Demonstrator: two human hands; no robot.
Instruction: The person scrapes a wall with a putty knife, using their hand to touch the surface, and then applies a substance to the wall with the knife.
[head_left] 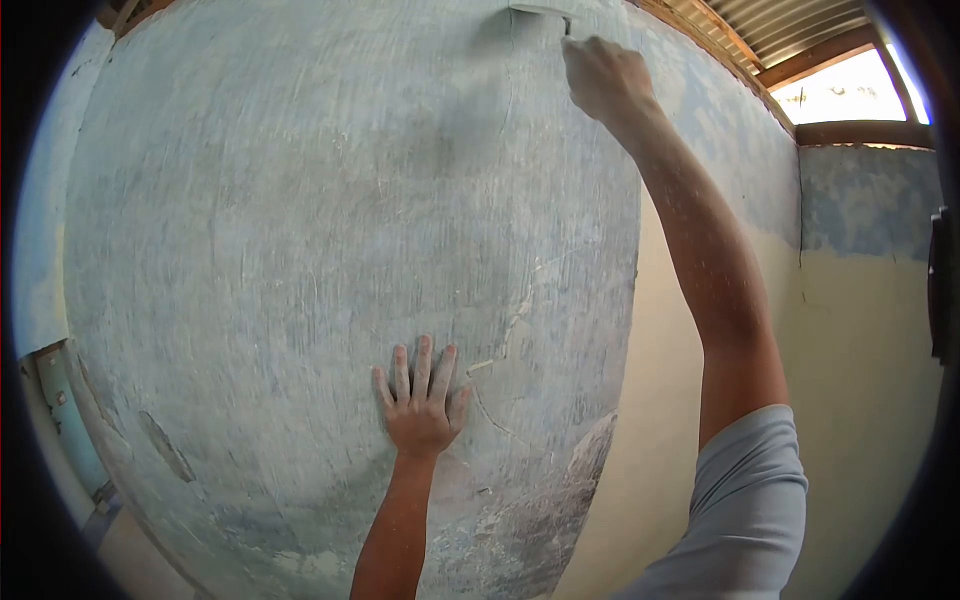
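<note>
Left hand spread flat on the scratched grey-blue wall, right hand closed round a pale, flat-headed tool near the wall's top, corrugated metal roofing above

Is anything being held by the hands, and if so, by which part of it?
The right hand holds a tool by its handle, mostly hidden in the fist. The left hand, flat on the wall, holds nothing.

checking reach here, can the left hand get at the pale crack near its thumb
Likely yes: the left hand is spread against the wall, the pale crack begins just past its thumb, and nothing visible stands between them.
</note>
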